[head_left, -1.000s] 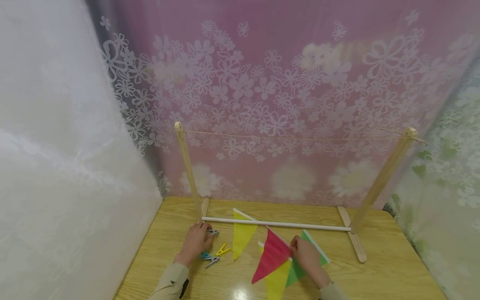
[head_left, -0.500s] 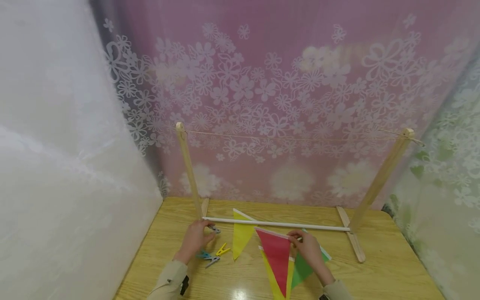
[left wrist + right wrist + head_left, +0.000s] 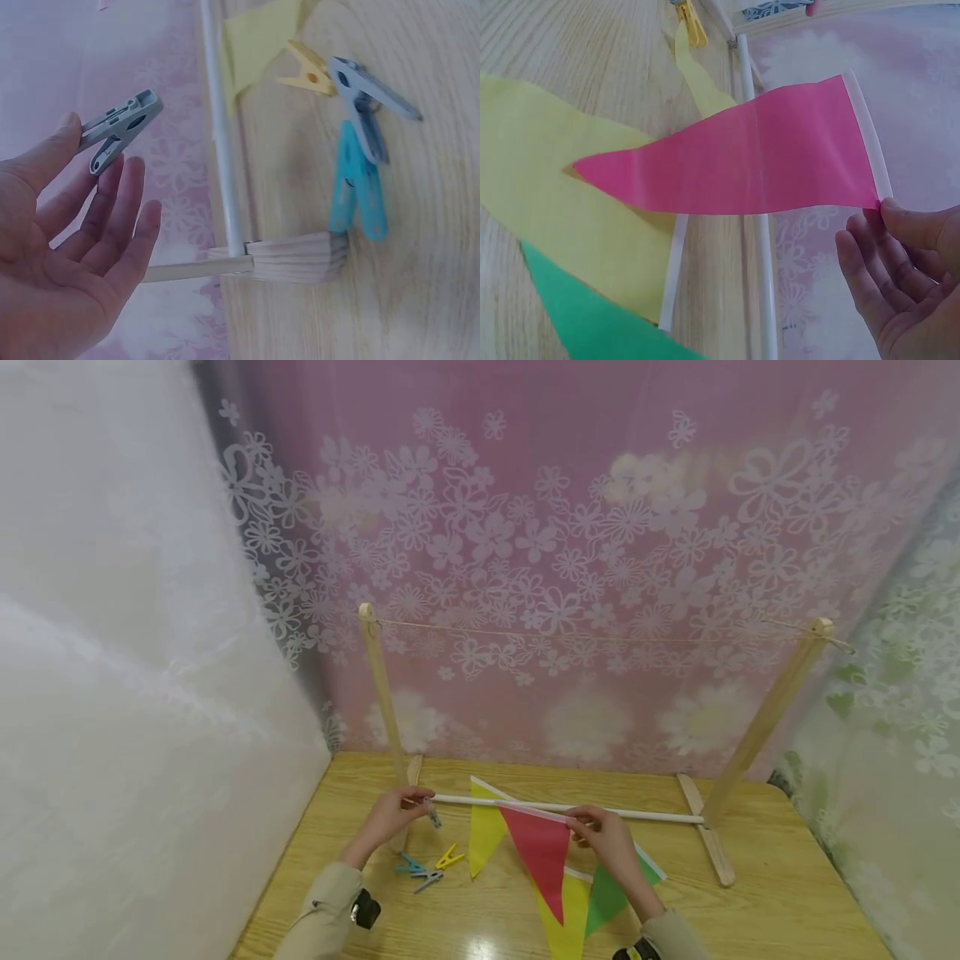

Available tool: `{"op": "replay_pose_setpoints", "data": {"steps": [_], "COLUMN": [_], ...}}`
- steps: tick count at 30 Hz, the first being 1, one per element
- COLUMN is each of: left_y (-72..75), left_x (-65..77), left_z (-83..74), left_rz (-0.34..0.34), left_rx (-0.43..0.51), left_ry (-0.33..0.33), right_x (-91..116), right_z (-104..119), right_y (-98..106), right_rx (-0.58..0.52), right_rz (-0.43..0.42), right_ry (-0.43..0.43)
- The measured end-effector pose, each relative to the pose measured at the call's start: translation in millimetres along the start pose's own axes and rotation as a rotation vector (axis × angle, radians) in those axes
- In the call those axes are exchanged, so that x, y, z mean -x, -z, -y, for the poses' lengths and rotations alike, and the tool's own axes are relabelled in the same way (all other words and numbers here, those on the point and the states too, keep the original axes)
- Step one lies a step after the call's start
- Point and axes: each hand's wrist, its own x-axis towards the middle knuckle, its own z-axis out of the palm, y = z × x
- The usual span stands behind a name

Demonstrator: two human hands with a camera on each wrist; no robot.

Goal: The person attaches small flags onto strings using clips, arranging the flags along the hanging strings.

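Observation:
Between thumb and fingertips, my left hand (image 3: 90, 232) pinches a grey clothespin (image 3: 124, 127), lifted in front of the left post. My right hand (image 3: 606, 839) pinches one corner of a red pennant (image 3: 772, 150) by its white top band. That pennant hangs point down, partly over a yellow pennant (image 3: 566, 914) on the table. Beside it lies a green pennant (image 3: 611, 897), partly behind my right wrist. Another yellow pennant (image 3: 487, 831) lies under the white rod. Near my left hand, a yellow clothespin (image 3: 450, 857), a blue clothespin (image 3: 409, 864) and a second grey clothespin (image 3: 428, 881) lie together.
A wooden stand has a left post (image 3: 382, 693) and a right post (image 3: 772, 718), with a thin string (image 3: 570, 636) tied between their tops. A white rod (image 3: 645, 814) joins the feet. Flowered curtains (image 3: 525, 527) enclose the wooden table (image 3: 787, 852).
My left hand has lifted the grey clothespin from the table. My right hand has raised the red pennant and turned it so that its point hangs down.

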Motion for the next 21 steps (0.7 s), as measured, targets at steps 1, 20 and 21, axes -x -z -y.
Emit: {"op": "replay_pose_setpoints", "data": {"steps": [1,20,21], "left_y": [2.5,40.9,42.8], "left_x": [-0.8,-9.5,-10.3], "left_z": [-1.6,-35.5,-37.8], "left_rz": [0.005,0.095,0.096], "left_rx": [0.023,0.34,0.342], "left_ry": [0.002,0.229,0.23], "right_x": [-1.0,-10.3,-10.7], "right_z": [1.2,45.6,48.6], "right_y": [-0.4,2.0,2.1], "right_rx": [-0.003,-0.132,-0.138], "right_rz": [-0.002,0.069,0.079], "right_ry": [0.002,0.042,0.037]}}
